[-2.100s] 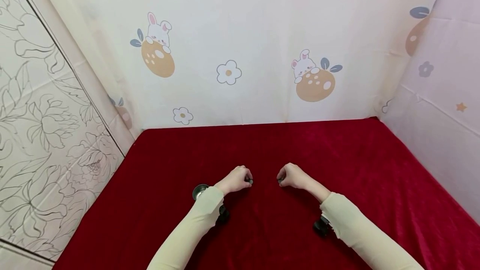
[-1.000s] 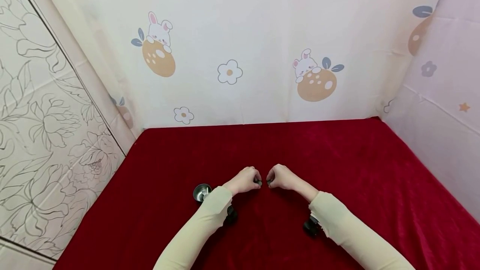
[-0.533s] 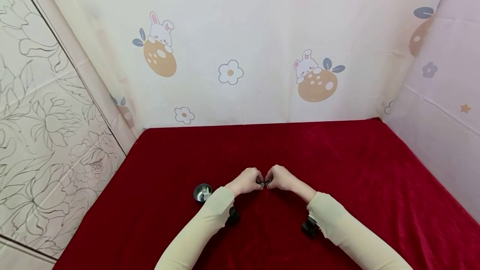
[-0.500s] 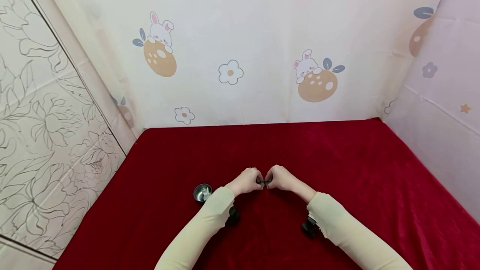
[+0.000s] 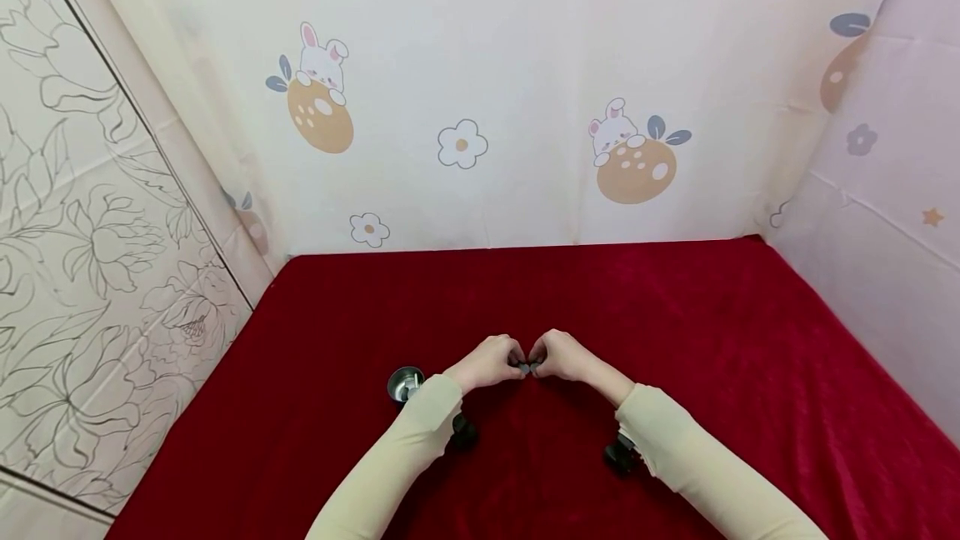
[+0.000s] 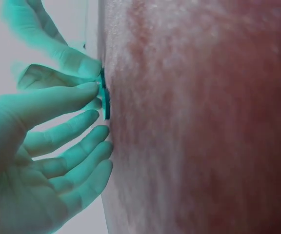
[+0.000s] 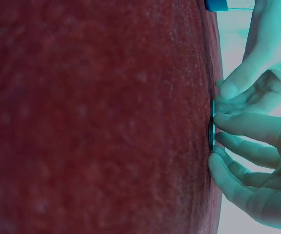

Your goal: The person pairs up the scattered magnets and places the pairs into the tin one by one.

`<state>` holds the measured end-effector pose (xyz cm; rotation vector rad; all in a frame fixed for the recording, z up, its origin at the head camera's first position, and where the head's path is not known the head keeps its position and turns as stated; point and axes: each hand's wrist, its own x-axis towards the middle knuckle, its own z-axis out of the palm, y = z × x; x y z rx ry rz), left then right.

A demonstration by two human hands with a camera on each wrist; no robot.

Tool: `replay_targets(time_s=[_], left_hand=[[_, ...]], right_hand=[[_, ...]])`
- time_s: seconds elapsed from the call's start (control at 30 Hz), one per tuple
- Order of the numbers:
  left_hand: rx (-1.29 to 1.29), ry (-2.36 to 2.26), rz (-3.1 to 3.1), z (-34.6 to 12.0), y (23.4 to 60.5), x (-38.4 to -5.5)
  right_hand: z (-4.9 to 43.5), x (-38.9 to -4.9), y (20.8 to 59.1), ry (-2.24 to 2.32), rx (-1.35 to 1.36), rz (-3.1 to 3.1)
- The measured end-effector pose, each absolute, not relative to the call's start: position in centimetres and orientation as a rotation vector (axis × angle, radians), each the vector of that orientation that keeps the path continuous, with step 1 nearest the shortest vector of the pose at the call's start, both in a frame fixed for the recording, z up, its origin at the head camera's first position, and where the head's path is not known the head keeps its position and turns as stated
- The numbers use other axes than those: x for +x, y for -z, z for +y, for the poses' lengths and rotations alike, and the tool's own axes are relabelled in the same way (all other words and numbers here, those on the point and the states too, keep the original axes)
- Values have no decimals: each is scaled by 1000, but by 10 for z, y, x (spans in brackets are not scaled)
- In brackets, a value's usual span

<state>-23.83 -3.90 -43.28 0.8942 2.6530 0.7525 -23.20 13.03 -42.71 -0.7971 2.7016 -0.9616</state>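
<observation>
In the head view my left hand and my right hand meet near the middle of the red cloth. The left thumb and fingertips hold a small, flat grey disc at its edges. A second grey disc is pinched by the right hand. Both wrist views show the thin dark discs edge-on, low against the cloth and end to end. Whether their edges touch or overlap, I cannot tell. The other left fingers are spread loosely. Fingertips cover part of each disc, and its exact kind is unclear.
A small metal bowl with white and dark bits inside stands left of the left forearm, partly behind its sleeve. Red cloth covers the table. Patterned curtains enclose the back and sides. A black wrist camera hangs under the right cuff.
Both hands have come inward from apart, bringing the two discs side by side. In the last half second they have barely moved; the left disc shows a little more.
</observation>
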Motion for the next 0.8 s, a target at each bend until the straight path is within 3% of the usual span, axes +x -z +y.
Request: replay_targets(time_s=[0.8], left_hand=[[877, -915, 2720, -107, 420, -209]], right_hand=[[126, -232, 433, 940, -903, 2675]])
